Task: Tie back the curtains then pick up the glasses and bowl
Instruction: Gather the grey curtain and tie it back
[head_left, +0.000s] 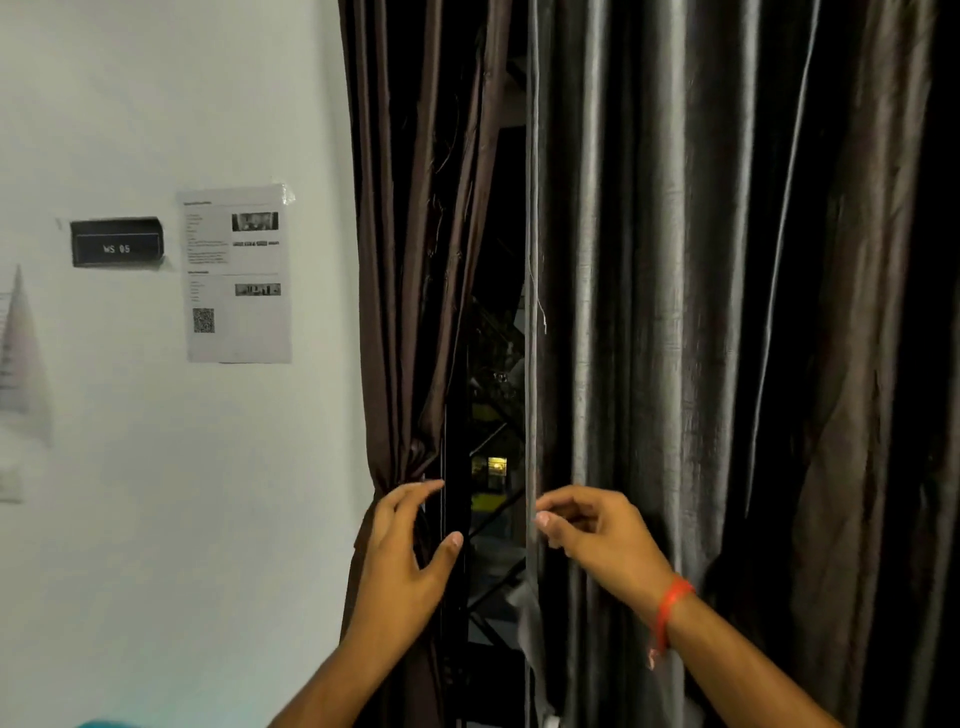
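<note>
Two dark curtains hang in front of a window. The left brown curtain (410, 260) is gathered into a bunch at about hand height. My left hand (405, 545) is beside that bunch, fingers spread, touching or nearly touching the cloth. The right grey curtain (701, 312) hangs loose and wide. My right hand (592, 530) pinches its inner edge between thumb and fingers; a red band sits on that wrist. Between the curtains a narrow gap shows the dark window (493, 467) with a lit building outside. No glasses or bowl are in view.
A white wall (156, 519) is to the left with a printed sheet (236, 275) and a small black sign (117, 243) taped to it. Diagonal window bars show behind the gap.
</note>
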